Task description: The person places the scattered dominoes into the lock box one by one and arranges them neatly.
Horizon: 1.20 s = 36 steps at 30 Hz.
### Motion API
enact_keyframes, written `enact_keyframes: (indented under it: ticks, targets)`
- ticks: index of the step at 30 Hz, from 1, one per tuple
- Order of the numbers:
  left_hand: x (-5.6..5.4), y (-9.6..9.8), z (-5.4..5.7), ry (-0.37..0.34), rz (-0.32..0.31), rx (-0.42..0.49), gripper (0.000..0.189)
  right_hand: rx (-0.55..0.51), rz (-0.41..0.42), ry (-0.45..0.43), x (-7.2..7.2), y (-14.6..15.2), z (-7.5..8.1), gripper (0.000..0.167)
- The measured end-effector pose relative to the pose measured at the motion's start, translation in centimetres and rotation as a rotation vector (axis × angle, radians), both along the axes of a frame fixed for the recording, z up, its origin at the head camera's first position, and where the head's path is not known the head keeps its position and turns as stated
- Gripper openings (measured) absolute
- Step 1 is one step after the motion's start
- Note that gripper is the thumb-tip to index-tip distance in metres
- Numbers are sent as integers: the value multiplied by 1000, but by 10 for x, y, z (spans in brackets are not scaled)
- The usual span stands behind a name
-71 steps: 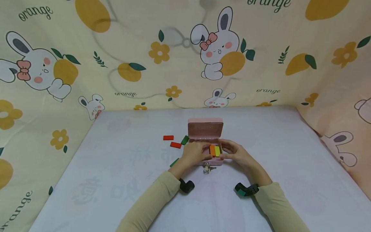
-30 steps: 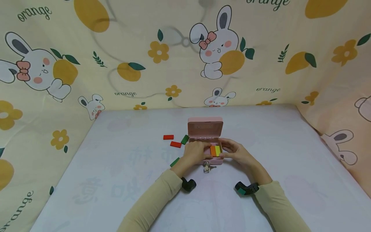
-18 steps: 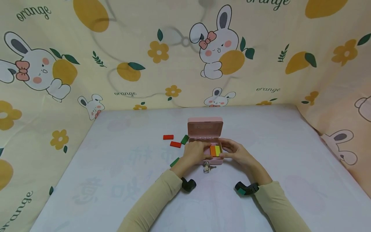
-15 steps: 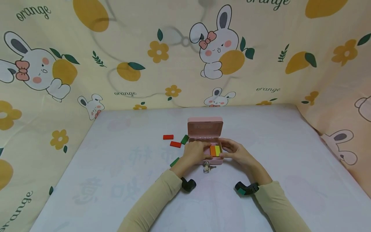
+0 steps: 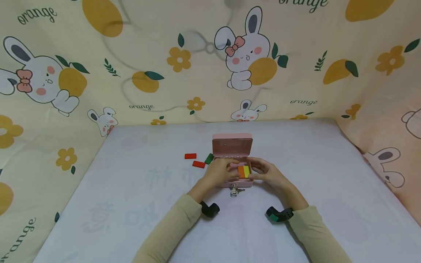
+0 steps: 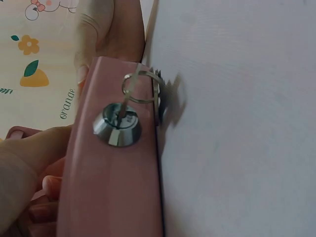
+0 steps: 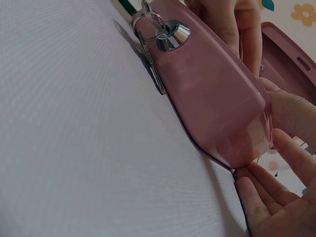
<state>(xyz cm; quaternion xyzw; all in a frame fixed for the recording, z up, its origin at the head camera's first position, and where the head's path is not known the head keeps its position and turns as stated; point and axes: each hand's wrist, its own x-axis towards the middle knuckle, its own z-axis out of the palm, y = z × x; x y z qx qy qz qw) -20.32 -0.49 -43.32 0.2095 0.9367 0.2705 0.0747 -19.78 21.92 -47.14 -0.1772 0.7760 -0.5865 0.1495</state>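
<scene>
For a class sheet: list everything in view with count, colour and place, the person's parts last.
Box: one, pink, on table, open
Lock: one, silver, box front
Keys: two visible, silver, at the lock
Orange block: one, orange, in box
Yellow block: one, yellow, right of orange block
Red blocks: two, red, left of box
Green block: one clear, green, beside box; green edge also in right wrist view
Table: one, white, underneath
Backdrop: one, printed cream, behind table
Wrist cameras: two, black, one per wrist
Sleeves: two, beige, on arms
Left hand: one, over box's left half
Right hand: one, at box's right end
</scene>
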Motion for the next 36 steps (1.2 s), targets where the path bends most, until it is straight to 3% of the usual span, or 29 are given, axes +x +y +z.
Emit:
enact_keyframes:
  ticks: [7,15,27,36]
  targets:
    - [7,-8,5,10,-16,99,39,48,-40,-37,2,-1,2,71]
    - [10,-20,11,-23,-47,219,35,35,-27,-33,1,0,2,70]
    - [15,-32,24,-58,-25,283,36,19,-19,-34,0,0,1,69]
    - [19,-39,25,-61,-15,304,36,2,-20,-39,2,-1,4,69]
